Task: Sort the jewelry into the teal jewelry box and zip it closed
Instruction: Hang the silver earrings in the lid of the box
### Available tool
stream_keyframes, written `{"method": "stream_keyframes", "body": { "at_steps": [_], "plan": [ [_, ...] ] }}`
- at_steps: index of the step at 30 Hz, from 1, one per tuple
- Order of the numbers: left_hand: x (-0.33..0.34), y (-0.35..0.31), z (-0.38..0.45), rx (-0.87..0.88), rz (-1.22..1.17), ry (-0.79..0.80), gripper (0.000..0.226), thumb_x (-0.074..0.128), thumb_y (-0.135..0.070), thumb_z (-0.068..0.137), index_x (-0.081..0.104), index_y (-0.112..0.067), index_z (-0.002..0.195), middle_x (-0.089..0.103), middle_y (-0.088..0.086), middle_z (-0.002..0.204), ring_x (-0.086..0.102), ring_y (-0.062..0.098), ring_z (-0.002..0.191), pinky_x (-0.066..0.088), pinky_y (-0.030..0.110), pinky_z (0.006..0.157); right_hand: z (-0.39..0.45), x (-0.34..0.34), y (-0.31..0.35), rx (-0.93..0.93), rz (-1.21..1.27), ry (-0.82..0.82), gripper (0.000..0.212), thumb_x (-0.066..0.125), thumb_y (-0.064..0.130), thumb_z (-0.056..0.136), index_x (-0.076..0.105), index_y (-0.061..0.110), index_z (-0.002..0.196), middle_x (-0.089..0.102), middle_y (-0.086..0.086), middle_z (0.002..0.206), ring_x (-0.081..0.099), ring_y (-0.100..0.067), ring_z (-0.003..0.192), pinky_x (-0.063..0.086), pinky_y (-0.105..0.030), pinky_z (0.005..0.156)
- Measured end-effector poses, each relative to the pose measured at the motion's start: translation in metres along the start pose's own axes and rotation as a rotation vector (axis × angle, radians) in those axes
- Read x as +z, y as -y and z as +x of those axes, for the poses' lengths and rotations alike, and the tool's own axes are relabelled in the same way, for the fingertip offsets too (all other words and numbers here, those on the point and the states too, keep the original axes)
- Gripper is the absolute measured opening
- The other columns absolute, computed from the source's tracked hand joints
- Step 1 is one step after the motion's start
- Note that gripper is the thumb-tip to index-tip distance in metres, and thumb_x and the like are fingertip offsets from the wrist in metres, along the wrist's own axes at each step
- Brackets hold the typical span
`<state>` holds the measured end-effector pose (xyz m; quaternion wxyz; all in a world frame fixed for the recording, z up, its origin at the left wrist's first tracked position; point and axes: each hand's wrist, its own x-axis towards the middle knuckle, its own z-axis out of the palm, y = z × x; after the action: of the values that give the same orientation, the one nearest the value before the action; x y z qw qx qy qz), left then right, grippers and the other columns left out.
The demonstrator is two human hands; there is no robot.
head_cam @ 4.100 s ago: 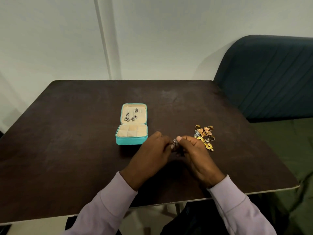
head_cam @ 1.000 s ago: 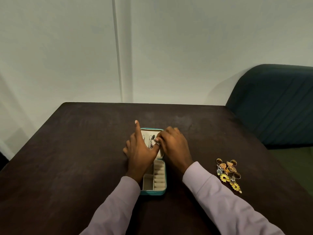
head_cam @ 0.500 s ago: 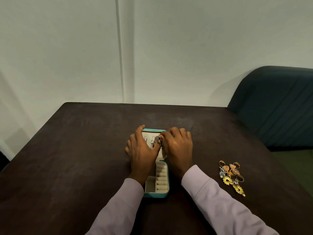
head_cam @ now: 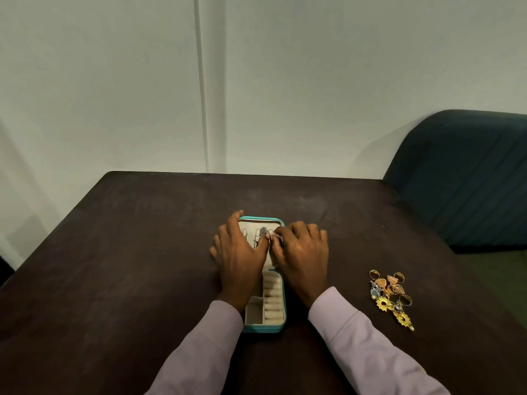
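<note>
The teal jewelry box (head_cam: 263,327) lies open near the middle of the dark bench (head_cam: 128,252), its lid laid flat away from the person and its tray of cream compartments toward them. At least 2 silver-toned drop earrings (head_cam: 261,236) already hang on the cream lining of the lid, so the sorting has begun but looks well short of half done. The left hand (head_cam: 238,253) lies spread over the lid's left side, fingers fairly straight and the forefinger tip on the far rim, apparently steadying it. The right hand (head_cam: 303,253) is curled over the lid's right edge, its fingertips (head_cam: 275,233) bunched against the lining as if pinching a small piece into place; what they hold is too small and too hidden to name. The visible tray compartments and ring rolls (head_cam: 272,302) show no jewelry in them, though the left wrist covers part of the tray. A pile of gold-toned jewelry (head_cam: 390,296), rings and flower-shaped earrings among it, sits on the bench well to the right of the box, untouched. In my judgement that whole pile remains to be sorted, and then the lid must be folded over and zipped.
</note>
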<state>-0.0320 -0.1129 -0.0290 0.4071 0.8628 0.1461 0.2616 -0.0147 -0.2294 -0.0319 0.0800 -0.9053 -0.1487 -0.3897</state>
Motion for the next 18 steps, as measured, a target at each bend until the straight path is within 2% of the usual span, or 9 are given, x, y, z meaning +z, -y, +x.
{"method": "stream_keyframes", "body": {
  "at_steps": [7, 18],
  "plan": [
    [0.0, 0.0, 0.0, -0.007, -0.017, 0.003, 0.066, 0.065, -0.045, 0.079, 0.035, -0.024, 0.134, 0.048, 0.005, 0.128, 0.042, 0.023, 0.119, 0.029, 0.039, 0.098, -0.009, 0.001, 0.003, -0.014, -0.007, 0.038, 0.031, 0.048, 0.039, 0.083, 0.07, 0.017, 0.087, 0.065, -0.002, 0.083, 0.056, -0.02, 0.071, 0.039, -0.029, 0.061],
    [0.002, 0.003, 0.002, -0.014, 0.025, 0.037, 0.075, 0.068, -0.048, 0.075, 0.032, -0.025, 0.137, 0.047, 0.005, 0.13, 0.041, 0.023, 0.121, 0.028, 0.042, 0.1, -0.016, 0.0, 0.009, 0.012, -0.027, 0.059, 0.029, 0.045, 0.034, 0.083, 0.066, 0.015, 0.076, 0.063, -0.003, 0.076, 0.054, -0.02, 0.065, 0.038, -0.028, 0.059]
  ]
}}
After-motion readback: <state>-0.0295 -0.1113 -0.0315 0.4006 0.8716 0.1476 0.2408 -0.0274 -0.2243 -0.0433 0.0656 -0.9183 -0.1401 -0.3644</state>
